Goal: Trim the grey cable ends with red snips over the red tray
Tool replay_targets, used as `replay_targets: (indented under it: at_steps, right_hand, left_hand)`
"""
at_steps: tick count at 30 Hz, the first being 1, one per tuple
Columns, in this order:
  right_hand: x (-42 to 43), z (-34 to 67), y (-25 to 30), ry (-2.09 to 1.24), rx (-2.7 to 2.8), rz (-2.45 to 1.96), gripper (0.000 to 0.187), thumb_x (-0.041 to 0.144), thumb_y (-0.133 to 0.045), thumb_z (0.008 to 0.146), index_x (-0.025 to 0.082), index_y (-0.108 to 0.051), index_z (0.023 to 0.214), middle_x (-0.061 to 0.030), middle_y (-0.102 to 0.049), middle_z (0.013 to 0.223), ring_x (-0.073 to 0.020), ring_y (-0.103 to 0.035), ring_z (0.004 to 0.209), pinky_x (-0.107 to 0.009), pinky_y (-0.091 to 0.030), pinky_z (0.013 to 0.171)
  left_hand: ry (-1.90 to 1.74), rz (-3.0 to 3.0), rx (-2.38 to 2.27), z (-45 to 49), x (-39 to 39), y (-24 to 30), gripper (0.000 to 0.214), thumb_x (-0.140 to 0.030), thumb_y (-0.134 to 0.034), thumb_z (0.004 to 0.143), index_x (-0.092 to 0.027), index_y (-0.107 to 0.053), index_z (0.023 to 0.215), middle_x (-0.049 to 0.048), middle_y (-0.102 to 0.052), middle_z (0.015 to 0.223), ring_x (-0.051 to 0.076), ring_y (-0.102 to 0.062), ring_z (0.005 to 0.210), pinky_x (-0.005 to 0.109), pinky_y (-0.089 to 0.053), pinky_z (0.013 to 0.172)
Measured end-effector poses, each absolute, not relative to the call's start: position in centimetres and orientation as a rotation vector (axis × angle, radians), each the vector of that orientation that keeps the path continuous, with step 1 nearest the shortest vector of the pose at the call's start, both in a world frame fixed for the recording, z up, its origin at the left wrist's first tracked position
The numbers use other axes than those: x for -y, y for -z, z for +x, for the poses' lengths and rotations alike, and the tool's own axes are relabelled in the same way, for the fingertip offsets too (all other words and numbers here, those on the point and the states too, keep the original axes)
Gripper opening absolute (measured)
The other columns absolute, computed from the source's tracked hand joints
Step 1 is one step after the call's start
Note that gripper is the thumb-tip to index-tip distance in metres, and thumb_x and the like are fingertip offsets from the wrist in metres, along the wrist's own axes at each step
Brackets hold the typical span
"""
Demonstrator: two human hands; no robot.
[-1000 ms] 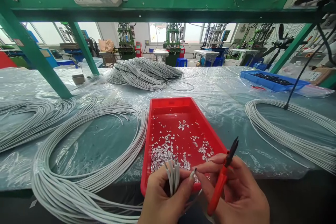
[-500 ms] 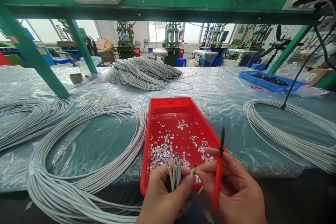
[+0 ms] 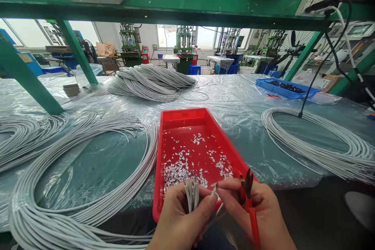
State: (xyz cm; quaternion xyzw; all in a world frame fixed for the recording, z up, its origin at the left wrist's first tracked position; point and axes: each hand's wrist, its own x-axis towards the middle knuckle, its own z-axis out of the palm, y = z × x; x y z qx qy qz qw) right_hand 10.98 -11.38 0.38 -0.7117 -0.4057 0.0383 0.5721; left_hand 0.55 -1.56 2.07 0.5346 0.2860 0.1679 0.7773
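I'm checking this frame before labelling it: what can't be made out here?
All in the head view:
- What the small pale bits in the red tray are: too small to tell.
- Contents of the blue tray: far off, only dark shapes.
- Tip of the single cable end pinched between left hand and right hand: too small, partly behind fingertips.
- Handles of the red cutters: cut off by the bottom edge.

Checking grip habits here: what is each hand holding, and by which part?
Left hand grips a few grey cable ends just below their tips. Right hand holds red-handled snips by the handles.
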Motion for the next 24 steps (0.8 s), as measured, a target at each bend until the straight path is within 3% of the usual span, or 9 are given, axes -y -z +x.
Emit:
replay_targets:
  at_steps: [7, 12, 14, 17, 24]
  right_hand:
    - [11.1, 10.2, -1.5, 0.111, 0.889, -1.687, 0.016, 0.024, -0.064, 0.074, 0.021, -0.073, 0.061, 0.0019, -0.062, 0.048, -0.0115, -0.057, 0.042, -0.018, -0.046, 0.045]
    - [11.0, 9.8, -1.0, 0.229, 0.961, -1.736, 0.019, 0.025, -0.061, 0.076, 0.020, -0.068, 0.059, 0.0031, -0.055, 0.045, -0.0099, -0.050, 0.041, -0.021, -0.043, 0.044]
    - [10.9, 9.8, -0.5, 0.252, 1.000, -1.769, 0.027, 0.026, -0.059, 0.080, 0.019, -0.060, 0.054, 0.0023, -0.054, 0.046, -0.0099, -0.048, 0.040, -0.022, -0.041, 0.042]
    - [10.9, 10.1, 0.0, 0.279, 1.054, -1.808, 0.025, 0.021, -0.055, 0.082, 0.018, -0.058, 0.057, 0.0020, -0.053, 0.048, -0.0097, -0.047, 0.039, -0.022, -0.039, 0.039]
    - [11.3, 10.8, -0.2, 0.305, 1.228, -1.775, 0.017, 0.014, -0.054, 0.080, 0.019, -0.058, 0.064, 0.0021, -0.057, 0.052, -0.0127, -0.055, 0.047, -0.026, -0.046, 0.053]
  left_hand:
    - [-0.359, 1.172, -0.593, 0.5, 1.5, -2.8, 0.035, -0.043, -0.077, 0.065, -0.014, -0.057, 0.065, -0.0091, -0.036, 0.037, 0.002, -0.026, 0.033, 0.016, -0.015, 0.036]
    - [-0.424, 1.257, -0.629, 0.6, 1.6, -2.8, 0.025, -0.035, -0.073, 0.067, -0.015, -0.058, 0.064, -0.0081, -0.037, 0.041, 0.004, -0.027, 0.036, 0.020, -0.012, 0.038]
    - [-0.452, 1.265, -0.620, 0.8, 1.6, -2.5, 0.025, -0.034, -0.072, 0.068, -0.014, -0.058, 0.063, -0.0073, -0.038, 0.044, 0.004, -0.028, 0.039, 0.020, -0.015, 0.040]
    - [-0.471, 1.259, -0.602, 1.1, 1.5, -1.9, 0.025, -0.033, -0.073, 0.067, -0.012, -0.059, 0.065, -0.0049, -0.043, 0.049, 0.005, -0.032, 0.044, 0.020, -0.022, 0.045]
    - [-0.483, 1.330, -0.611, 1.3, 1.3, -0.5, 0.026, -0.036, -0.072, 0.071, -0.014, -0.059, 0.068, -0.0019, -0.047, 0.054, 0.009, -0.038, 0.051, 0.022, -0.030, 0.050]
